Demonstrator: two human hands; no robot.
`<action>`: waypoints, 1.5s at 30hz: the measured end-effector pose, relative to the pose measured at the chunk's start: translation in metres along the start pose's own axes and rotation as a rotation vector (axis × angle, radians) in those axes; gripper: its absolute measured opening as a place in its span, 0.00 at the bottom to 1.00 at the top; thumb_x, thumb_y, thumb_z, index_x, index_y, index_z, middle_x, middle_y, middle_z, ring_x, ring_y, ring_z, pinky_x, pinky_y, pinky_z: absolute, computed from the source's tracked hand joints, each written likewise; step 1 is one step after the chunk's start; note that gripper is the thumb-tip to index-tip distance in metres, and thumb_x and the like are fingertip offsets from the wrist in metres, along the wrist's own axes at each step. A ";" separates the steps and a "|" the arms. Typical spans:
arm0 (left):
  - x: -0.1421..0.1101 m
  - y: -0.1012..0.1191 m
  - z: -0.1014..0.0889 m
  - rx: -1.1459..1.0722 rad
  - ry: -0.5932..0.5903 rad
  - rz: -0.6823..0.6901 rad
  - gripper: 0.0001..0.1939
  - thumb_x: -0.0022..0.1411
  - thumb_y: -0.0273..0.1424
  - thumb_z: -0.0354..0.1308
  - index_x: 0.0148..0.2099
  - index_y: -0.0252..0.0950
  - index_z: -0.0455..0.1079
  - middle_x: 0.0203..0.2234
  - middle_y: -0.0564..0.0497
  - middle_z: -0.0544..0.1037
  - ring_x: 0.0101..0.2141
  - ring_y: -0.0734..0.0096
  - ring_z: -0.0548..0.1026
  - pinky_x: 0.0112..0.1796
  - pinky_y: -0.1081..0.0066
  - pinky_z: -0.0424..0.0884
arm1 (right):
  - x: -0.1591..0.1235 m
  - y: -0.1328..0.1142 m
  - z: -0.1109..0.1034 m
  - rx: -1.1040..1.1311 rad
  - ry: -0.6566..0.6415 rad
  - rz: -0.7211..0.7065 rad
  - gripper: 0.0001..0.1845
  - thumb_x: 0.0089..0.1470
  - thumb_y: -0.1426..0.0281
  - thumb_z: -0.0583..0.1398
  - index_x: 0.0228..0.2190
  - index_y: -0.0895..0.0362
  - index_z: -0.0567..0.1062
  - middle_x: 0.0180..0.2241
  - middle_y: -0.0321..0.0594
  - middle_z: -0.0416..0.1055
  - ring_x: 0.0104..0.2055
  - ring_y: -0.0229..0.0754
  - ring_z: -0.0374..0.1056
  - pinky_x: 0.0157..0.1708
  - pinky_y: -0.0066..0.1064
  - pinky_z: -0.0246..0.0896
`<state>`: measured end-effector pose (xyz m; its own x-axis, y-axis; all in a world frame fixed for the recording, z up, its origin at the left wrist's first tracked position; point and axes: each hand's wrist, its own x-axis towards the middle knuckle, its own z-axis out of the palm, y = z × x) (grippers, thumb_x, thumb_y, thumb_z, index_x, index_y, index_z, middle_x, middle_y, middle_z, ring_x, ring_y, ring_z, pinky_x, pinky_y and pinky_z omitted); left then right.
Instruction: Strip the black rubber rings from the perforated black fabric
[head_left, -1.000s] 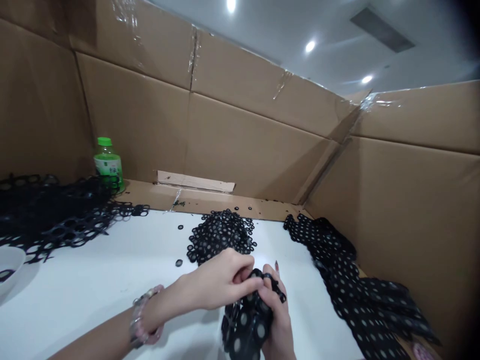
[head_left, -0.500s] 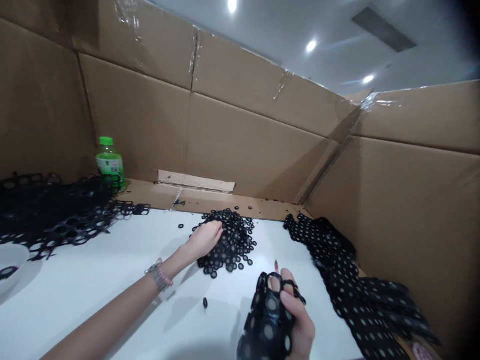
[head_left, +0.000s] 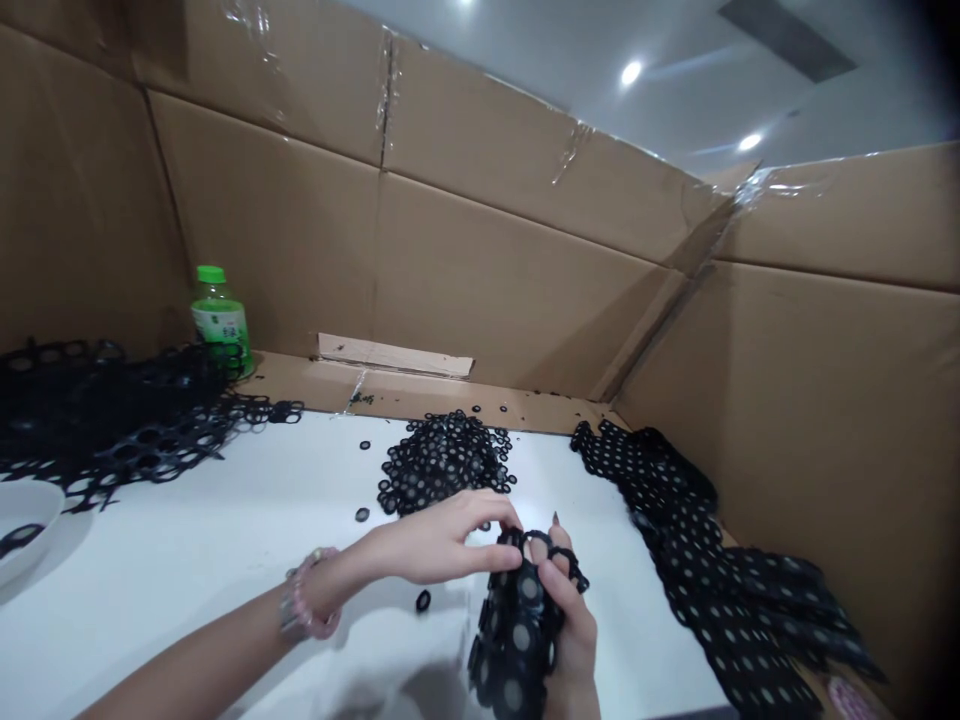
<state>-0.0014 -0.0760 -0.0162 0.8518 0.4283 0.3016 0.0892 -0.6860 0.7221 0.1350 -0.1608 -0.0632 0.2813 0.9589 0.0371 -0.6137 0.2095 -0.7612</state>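
**Much is done, and much is left**

The left hand [head_left: 439, 550], with a bead bracelet [head_left: 300, 595] on its wrist, reaches over to a black strip [head_left: 517, 630] at the bottom middle. Its fingers [head_left: 480, 525] are bent and almost closed at the top of the strip, but I can't tell if they pinch it. The right hand [head_left: 576, 640] is curled around the strip and holds it.

It looks part done. A black sheet with empty holes [head_left: 112, 430] lies at the left, and a pile of loose black rings [head_left: 442, 460] sits in the middle. At the right, a black sheet with grey dots [head_left: 697, 560] looks still full.

All this is on a white table [head_left: 187, 520]. Brown cardboard walls [head_left: 510, 270] stand behind it, with a green-capped bottle [head_left: 219, 315] at the upper left.
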 end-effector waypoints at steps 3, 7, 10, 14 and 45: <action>-0.001 0.001 -0.001 -0.017 -0.011 0.007 0.12 0.62 0.38 0.45 0.36 0.35 0.63 0.31 0.52 0.68 0.33 0.72 0.65 0.36 0.74 0.60 | 0.001 -0.004 0.002 -0.109 0.017 -0.031 0.15 0.36 0.67 0.65 0.18 0.55 0.62 0.16 0.27 0.54 0.19 0.31 0.53 0.21 0.23 0.52; -0.005 0.009 -0.009 0.052 -0.020 0.059 0.13 0.63 0.37 0.44 0.32 0.35 0.60 0.28 0.54 0.65 0.31 0.74 0.62 0.35 0.75 0.59 | 0.000 -0.012 0.004 -0.394 -0.015 -0.097 0.15 0.34 0.62 0.66 0.24 0.56 0.69 0.19 0.30 0.61 0.23 0.35 0.58 0.24 0.26 0.54; -0.009 0.017 -0.009 0.190 0.019 0.071 0.11 0.63 0.37 0.45 0.32 0.35 0.59 0.28 0.53 0.65 0.32 0.72 0.62 0.36 0.73 0.59 | -0.005 -0.012 0.003 -0.578 0.051 -0.161 0.17 0.34 0.60 0.66 0.29 0.56 0.73 0.25 0.34 0.69 0.30 0.41 0.64 0.35 0.31 0.58; -0.008 0.020 -0.003 0.401 0.223 -0.016 0.10 0.60 0.38 0.48 0.35 0.35 0.58 0.32 0.50 0.65 0.33 0.68 0.62 0.35 0.69 0.60 | -0.009 -0.006 0.002 -0.626 0.189 -0.209 0.17 0.38 0.59 0.64 0.31 0.55 0.74 0.31 0.37 0.72 0.35 0.44 0.66 0.39 0.33 0.58; 0.003 -0.068 -0.010 0.512 0.341 -0.261 0.10 0.61 0.33 0.45 0.28 0.35 0.60 0.26 0.52 0.66 0.28 0.72 0.65 0.30 0.74 0.60 | -0.002 -0.001 -0.009 -0.029 0.304 0.266 0.22 0.30 0.68 0.68 0.32 0.53 0.71 0.28 0.32 0.73 0.31 0.43 0.69 0.29 0.33 0.64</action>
<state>-0.0098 -0.0227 -0.0581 0.5655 0.7224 0.3980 0.5757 -0.6913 0.4367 0.1419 -0.1649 -0.0684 0.3236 0.8777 -0.3535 -0.6749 -0.0477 -0.7364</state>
